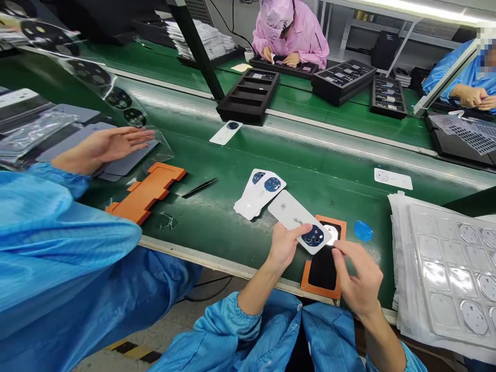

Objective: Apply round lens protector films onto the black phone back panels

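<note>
My left hand (284, 245) grips a white phone back cover (289, 212) between thumb and fingers. It has a dark blue round camera area at its right end. Close by, my right hand (360, 274) is closed, thumb and forefinger pinched at the edge of a white round piece (330, 233), just right of the cover. Beneath both lies an orange fixture (305, 281) with a black pad. Left of the held cover, several similar white covers (256, 196) overlap on the green bench. A blue round film (363, 231) lies right of the fixture.
At right, a clear blister tray (437, 248) holds round pieces. Tweezers (200, 187) and another orange fixture (149, 191) lie left, near a co-worker's outstretched hand (112, 147) and a film strip (93, 72). Black trays (248, 95) stand across the bench before a person in pink (294, 31).
</note>
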`<action>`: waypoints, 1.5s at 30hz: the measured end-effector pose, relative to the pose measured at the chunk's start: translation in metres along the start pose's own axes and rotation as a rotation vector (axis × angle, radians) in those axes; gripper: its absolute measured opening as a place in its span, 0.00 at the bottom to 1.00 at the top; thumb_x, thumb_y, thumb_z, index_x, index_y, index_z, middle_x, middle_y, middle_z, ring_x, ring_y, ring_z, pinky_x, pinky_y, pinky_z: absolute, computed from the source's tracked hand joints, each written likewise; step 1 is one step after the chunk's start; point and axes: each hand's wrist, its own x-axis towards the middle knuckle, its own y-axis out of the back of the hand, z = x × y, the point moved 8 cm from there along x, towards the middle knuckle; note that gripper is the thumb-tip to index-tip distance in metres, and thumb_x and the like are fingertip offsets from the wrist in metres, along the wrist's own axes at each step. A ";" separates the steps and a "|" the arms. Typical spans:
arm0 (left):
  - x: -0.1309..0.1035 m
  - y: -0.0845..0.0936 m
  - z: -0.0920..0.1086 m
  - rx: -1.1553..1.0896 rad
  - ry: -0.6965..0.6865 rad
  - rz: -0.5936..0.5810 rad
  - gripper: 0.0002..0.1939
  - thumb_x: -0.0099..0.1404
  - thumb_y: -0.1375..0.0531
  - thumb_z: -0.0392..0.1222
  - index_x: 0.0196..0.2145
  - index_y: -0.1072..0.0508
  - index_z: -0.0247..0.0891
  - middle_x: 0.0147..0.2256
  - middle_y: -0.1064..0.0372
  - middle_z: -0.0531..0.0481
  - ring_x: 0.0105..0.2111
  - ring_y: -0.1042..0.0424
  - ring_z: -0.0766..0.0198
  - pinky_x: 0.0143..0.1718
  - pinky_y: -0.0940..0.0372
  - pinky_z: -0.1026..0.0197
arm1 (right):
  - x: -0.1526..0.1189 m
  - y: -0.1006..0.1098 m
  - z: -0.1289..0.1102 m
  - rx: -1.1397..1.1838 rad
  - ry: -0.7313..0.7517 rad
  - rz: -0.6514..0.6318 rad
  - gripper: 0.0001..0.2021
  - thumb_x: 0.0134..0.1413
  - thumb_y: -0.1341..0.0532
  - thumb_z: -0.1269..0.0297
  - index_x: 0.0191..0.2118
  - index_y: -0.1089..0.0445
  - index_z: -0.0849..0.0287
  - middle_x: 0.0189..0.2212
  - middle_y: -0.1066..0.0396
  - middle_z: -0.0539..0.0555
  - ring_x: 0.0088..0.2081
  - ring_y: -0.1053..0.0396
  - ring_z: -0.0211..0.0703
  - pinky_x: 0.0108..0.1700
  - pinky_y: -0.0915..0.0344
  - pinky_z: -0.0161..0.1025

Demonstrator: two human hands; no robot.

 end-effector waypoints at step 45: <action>-0.004 -0.008 -0.014 -0.039 0.109 -0.132 0.23 0.67 0.37 0.47 0.58 0.31 0.39 0.54 0.27 0.41 0.52 0.26 0.51 0.57 0.33 0.42 | 0.001 0.018 0.164 -0.413 -0.864 -0.164 0.06 0.47 0.39 0.66 0.22 0.31 0.57 0.21 0.28 0.52 0.28 0.31 0.47 0.34 0.39 0.40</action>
